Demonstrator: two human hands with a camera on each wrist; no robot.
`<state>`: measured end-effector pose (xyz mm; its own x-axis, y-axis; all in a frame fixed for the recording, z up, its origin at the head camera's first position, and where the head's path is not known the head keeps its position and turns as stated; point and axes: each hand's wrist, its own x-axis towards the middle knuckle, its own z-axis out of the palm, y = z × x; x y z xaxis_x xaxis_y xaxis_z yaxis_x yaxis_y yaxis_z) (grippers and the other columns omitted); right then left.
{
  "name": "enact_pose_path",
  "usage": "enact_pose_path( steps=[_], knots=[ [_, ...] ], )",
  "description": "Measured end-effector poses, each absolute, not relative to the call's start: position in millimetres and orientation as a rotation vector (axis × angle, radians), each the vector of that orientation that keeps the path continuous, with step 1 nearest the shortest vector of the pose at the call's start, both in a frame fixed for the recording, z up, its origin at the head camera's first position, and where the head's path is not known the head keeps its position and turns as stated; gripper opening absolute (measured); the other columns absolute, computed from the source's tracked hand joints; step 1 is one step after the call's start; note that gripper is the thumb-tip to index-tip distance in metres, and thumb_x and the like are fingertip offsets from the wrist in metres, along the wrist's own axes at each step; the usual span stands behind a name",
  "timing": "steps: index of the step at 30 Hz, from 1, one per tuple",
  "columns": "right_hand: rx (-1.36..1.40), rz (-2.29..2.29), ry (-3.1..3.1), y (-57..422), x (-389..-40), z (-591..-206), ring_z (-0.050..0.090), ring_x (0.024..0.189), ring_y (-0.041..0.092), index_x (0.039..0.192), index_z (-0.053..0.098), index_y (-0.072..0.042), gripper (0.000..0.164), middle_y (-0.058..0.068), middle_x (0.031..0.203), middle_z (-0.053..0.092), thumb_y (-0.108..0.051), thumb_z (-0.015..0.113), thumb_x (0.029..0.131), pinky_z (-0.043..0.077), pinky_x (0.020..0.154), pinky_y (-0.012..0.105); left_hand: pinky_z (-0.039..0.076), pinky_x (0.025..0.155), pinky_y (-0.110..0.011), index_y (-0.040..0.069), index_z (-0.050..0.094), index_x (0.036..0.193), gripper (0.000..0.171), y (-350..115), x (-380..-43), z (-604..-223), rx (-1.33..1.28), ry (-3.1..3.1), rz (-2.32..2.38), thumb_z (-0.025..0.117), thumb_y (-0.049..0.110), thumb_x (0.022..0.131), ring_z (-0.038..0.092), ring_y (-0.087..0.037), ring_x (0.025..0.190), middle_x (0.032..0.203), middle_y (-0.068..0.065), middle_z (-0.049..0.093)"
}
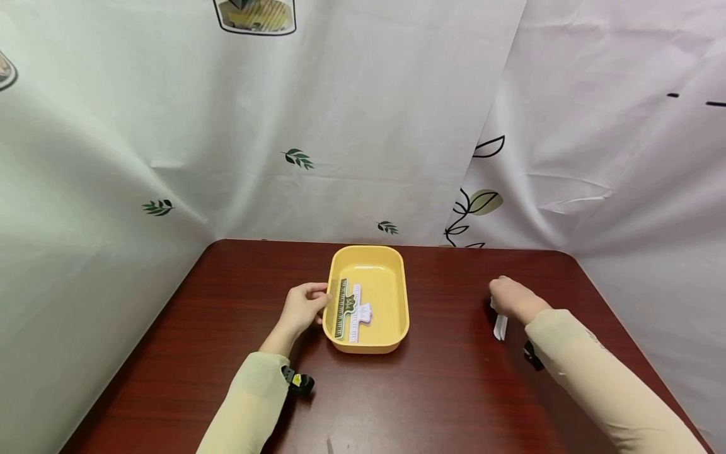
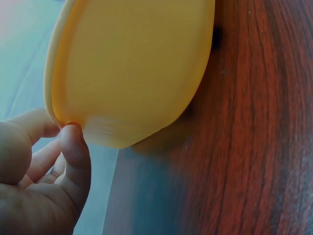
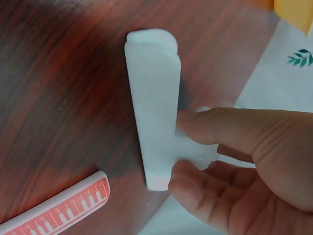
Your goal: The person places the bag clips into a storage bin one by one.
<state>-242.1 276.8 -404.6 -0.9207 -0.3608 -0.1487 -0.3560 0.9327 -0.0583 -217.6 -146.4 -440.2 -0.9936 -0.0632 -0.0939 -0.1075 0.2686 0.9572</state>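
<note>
At the left rim of a yellow tray (image 1: 391,345) my left hand (image 1: 303,309) pinches the edge between thumb and fingers, as the left wrist view also shows at the tray's rim (image 2: 49,93). Inside the tray lie a dark green clip (image 1: 341,309) and a pale purple clip (image 1: 355,315), side by side, both with piano-key prints. Over on the right, my right hand (image 1: 513,298) holds a white T-shaped clip (image 3: 154,103) by its handle, thumb on one side and fingers on the other. Part of that handle is hidden by the fingers.
A red clip with a keyboard print (image 3: 63,210) lies on the dark wooden table (image 1: 442,391), close to the white one in the right wrist view. Pale printed cloth (image 1: 368,126) hangs behind the table and along its sides.
</note>
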Motion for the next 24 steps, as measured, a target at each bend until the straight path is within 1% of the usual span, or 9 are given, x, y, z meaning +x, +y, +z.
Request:
enact_pose_path(
  steps=[3, 6, 8, 11, 12, 15, 18, 21, 24],
  knots=[
    [-0.571, -0.111, 2.904, 278.9, -242.7, -402.5, 0.054, 0.081, 0.030, 0.080, 0.067, 0.001, 0.010, 0.014, 0.080, 0.062, 0.004, 0.058, 0.078, 0.049, 0.067, 0.036, 0.050, 0.043, -0.024, -0.002, 0.061, 0.120, 0.037, -146.2, -216.6, -439.5, -0.153, 2.479, 1.880, 0.064, 0.006, 0.084, 0.055, -0.011, 0.054, 0.092, -0.015, 0.066],
    [-0.581, -0.190, 2.885, 281.5, -243.6, -401.1, 0.056, 0.089, 0.035, 0.095, 0.067, 0.006, 0.023, 0.018, 0.089, 0.064, 0.002, 0.066, 0.073, 0.051, 0.073, 0.041, 0.049, 0.041, -0.024, -0.005, 0.060, 0.118, 0.037, -145.6, -215.3, -438.5, -0.118, 2.498, 1.898, 0.063, 0.006, 0.083, 0.055, -0.011, 0.052, 0.087, -0.013, 0.066],
    [-0.565, -0.257, 2.880, 283.2, -243.6, -399.7, 0.057, 0.087, 0.035, 0.098, 0.066, 0.008, 0.031, 0.018, 0.090, 0.063, -0.001, 0.070, 0.068, 0.052, 0.073, 0.041, 0.049, 0.040, -0.024, -0.007, 0.060, 0.118, 0.037, -145.3, -214.9, -438.2, -0.103, 2.504, 1.909, 0.063, 0.005, 0.082, 0.055, -0.011, 0.051, 0.085, -0.013, 0.066],
    [-0.523, -0.360, 2.893, 285.8, -243.0, -398.8, 0.055, 0.078, 0.029, 0.098, 0.065, 0.008, 0.037, 0.015, 0.085, 0.062, -0.006, 0.074, 0.065, 0.050, 0.069, 0.040, 0.049, 0.041, -0.024, -0.005, 0.060, 0.119, 0.038, -145.1, -215.6, -438.4, -0.121, 2.499, 1.900, 0.064, 0.006, 0.082, 0.055, -0.011, 0.051, 0.087, -0.015, 0.067],
    [-0.500, -0.395, 2.893, 286.5, -242.5, -398.9, 0.055, 0.078, 0.027, 0.099, 0.064, 0.009, 0.039, 0.015, 0.085, 0.063, -0.009, 0.075, 0.066, 0.050, 0.069, 0.039, 0.049, 0.042, -0.024, -0.003, 0.061, 0.120, 0.038, -145.1, -216.1, -438.7, -0.140, 2.491, 1.895, 0.064, 0.006, 0.083, 0.055, -0.010, 0.052, 0.089, -0.015, 0.067],
    [-0.463, -0.467, 2.910, 288.8, -240.9, -401.3, 0.057, 0.079, 0.027, 0.102, 0.063, 0.010, 0.045, 0.016, 0.087, 0.064, -0.020, 0.077, 0.071, 0.050, 0.070, 0.041, 0.049, 0.042, -0.024, -0.001, 0.061, 0.120, 0.038, -145.3, -217.4, -439.6, -0.167, 2.483, 1.879, 0.065, 0.006, 0.083, 0.055, -0.011, 0.052, 0.093, -0.017, 0.066],
    [-0.439, -0.535, 2.948, 290.9, -239.2, -406.1, 0.059, 0.081, 0.027, 0.102, 0.064, 0.010, 0.047, 0.017, 0.088, 0.066, -0.028, 0.075, 0.077, 0.051, 0.072, 0.043, 0.049, 0.042, -0.024, -0.002, 0.061, 0.120, 0.038, -145.6, -218.0, -440.4, -0.172, 2.485, 1.875, 0.065, 0.006, 0.083, 0.055, -0.011, 0.053, 0.092, -0.016, 0.066],
    [-0.413, -0.593, 2.980, 292.8, -237.0, -411.0, 0.060, 0.080, 0.028, 0.102, 0.064, 0.010, 0.043, 0.018, 0.089, 0.067, -0.028, 0.069, 0.083, 0.051, 0.071, 0.044, 0.049, 0.042, -0.025, -0.001, 0.061, 0.120, 0.038, -145.8, -217.8, -440.5, -0.171, 2.486, 1.876, 0.065, 0.006, 0.083, 0.055, -0.010, 0.053, 0.092, -0.016, 0.066],
    [-0.357, -0.631, 2.990, 294.6, -234.6, -413.7, 0.060, 0.080, 0.028, 0.106, 0.064, 0.010, 0.039, 0.020, 0.091, 0.066, -0.024, 0.066, 0.085, 0.051, 0.068, 0.041, 0.050, 0.043, -0.025, -0.001, 0.061, 0.120, 0.038, -145.4, -216.9, -439.4, -0.165, 2.486, 1.877, 0.065, 0.006, 0.083, 0.055, -0.010, 0.053, 0.092, -0.016, 0.066]
  ],
)
